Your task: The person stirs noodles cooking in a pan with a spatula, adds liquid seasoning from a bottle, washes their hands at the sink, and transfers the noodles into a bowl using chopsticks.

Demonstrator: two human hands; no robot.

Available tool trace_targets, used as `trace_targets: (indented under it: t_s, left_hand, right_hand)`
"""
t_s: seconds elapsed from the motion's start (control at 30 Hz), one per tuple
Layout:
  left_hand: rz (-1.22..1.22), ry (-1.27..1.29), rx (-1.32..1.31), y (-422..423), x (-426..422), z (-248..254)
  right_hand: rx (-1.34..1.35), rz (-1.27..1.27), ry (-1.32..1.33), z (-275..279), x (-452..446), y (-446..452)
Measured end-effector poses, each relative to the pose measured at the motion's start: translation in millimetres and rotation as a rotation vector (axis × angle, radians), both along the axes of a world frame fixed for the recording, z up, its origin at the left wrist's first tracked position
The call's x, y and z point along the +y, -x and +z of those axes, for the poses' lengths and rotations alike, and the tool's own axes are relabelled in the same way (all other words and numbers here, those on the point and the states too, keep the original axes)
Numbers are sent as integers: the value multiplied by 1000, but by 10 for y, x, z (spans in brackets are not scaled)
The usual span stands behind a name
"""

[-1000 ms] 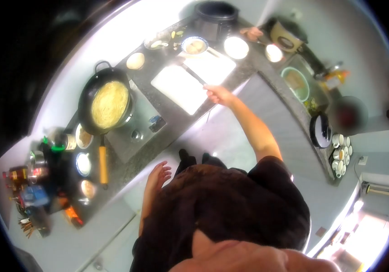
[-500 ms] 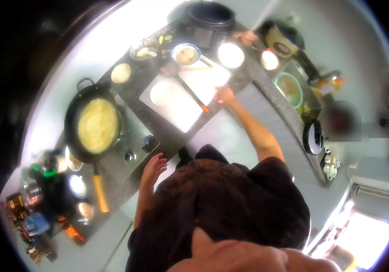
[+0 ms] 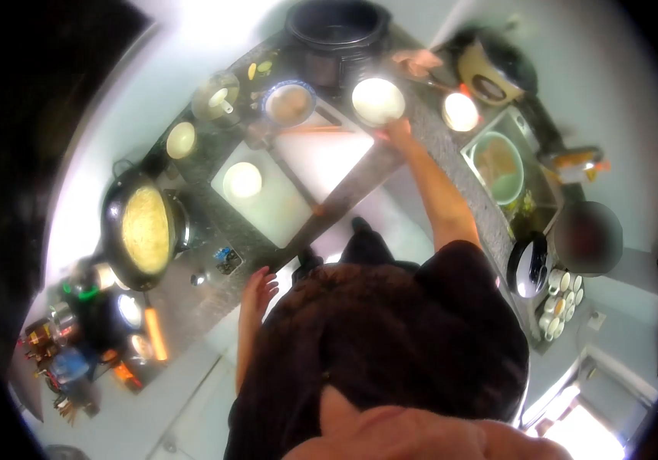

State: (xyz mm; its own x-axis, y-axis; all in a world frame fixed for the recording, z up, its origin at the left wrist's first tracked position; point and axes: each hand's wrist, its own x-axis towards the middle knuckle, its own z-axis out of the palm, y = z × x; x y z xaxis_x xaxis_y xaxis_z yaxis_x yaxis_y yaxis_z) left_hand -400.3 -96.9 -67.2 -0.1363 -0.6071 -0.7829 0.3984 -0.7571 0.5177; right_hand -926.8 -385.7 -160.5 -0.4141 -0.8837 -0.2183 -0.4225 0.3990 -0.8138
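My right hand [image 3: 398,133] reaches forward to the near rim of a white bowl [image 3: 378,101] at the back of the counter. Its fingers are blurred there, so whether they grip the rim cannot be made out. Beside it lie two pale cutting boards [image 3: 271,211], with a small white bowl [image 3: 242,180] on the left one. A blue-rimmed bowl [image 3: 289,103] with pale food stands behind the boards. My left hand [image 3: 261,288] hangs near the counter's front edge, fingers loosely apart and holding nothing.
At the left, a wok [image 3: 145,230] with a yellowish food sheet stands on the stove, its wooden handle [image 3: 156,335] pointing toward me. A black cooker pot [image 3: 337,34] stands at the back. On the right are a basin [image 3: 496,168] in the sink and a round lid [image 3: 529,264].
My right hand has moved forward from the boards' edge to the white bowl. The left hand stays by the counter edge. The whole view has shifted slightly.
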Motion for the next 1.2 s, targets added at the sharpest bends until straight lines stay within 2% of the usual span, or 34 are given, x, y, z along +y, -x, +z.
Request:
trace_targets:
  t_s: [0.07, 0.1, 0.13, 0.2, 0.27, 0.33, 0.37, 0.47, 0.5, 0.53, 0.6, 0.63, 0.67, 0.7, 0.73, 0.77, 0.87, 0.93, 1.0, 1.07, 1.1, 1.13, 1.2]
  left_hand:
    - [-2, -39, -7, 340, -4, 67]
    - [-10, -24, -7, 515, -28, 167]
    - [-11, -28, -16, 639, -52, 178]
    - [-58, -28, 6, 886, -119, 162]
    - [-65, -5, 32, 1044, -181, 28]
    - [-108, -21, 42, 1091, -273, -226]
    - [-122, -62, -35, 1207, -359, -166]
    - [-193, 0, -50, 1431, -591, -61]
    - [-162, -10, -2, 1455, -651, -110]
    - [-171, -7, 0, 1558, -713, -25]
    - [-193, 28, -5, 1727, -821, 193]
    - [-199, 47, -12, 1808, -840, 286]
    - [-156, 54, -18, 1862, -857, 298]
    - [-190, 66, -5, 1882, -875, 305]
    - [-217, 80, 4, 1890, -869, 319]
    - [-156, 90, -8, 1892, -844, 338]
    - [-158, 117, 8, 1908, -761, 344]
    - [-192, 183, 83, 1908, -694, 355]
    - [-203, 171, 46, 2018, -687, 456]
    - [-284, 231, 37, 2227, -753, 841]
    - [-350, 279, 15, 2283, -780, 954]
    - [-324, 286, 14, 2357, -787, 1050]
    - [-261, 471, -29, 2482, -796, 1172]
  right_hand:
    - [530, 445, -51, -349, -30, 157]
    - [649, 352, 66, -651, -24, 192]
    - [764, 254, 182, -653, 14, 187]
    - [706, 209, 134, -472, 196, 206]
    - [-69, -137, 296, -69, 426, 209]
    - [-112, -159, 276, 416, 684, 354]
    - [-155, -167, 261, 557, 803, 446]
    - [-197, -224, 342, 668, 1161, 882]
    - [-194, -317, 346, 688, 1259, 1004]
    - [-406, -431, 191, 769, 1379, 1157]
    - [-1024, -460, 495, 1110, 1716, 1338]
    - [-1180, -485, 505, 1149, 1890, 1480]
    - [-1400, -602, 414, 656, 1970, 1893]
    - [-1843, -476, 526, 866, 2077, 1952]
    - [-2274, -541, 547, 991, 2115, 2041]
    - [-2765, -146, 578, 1174, 2126, 1959]
    - [-2724, -11, 704, 1588, 2093, 1845]
    - [-2730, 5, 644, 1583, 2032, 1808]
    - [-2615, 112, 582, 1452, 1896, 1715]
    - [-2260, -26, 413, 1537, 1821, 1358]
    - [-2006, 6, 304, 1401, 1757, 1250]
    - [-1750, 44, 207, 1221, 1663, 1122]
    - [-1252, 182, -52, 1071, 1444, 795]
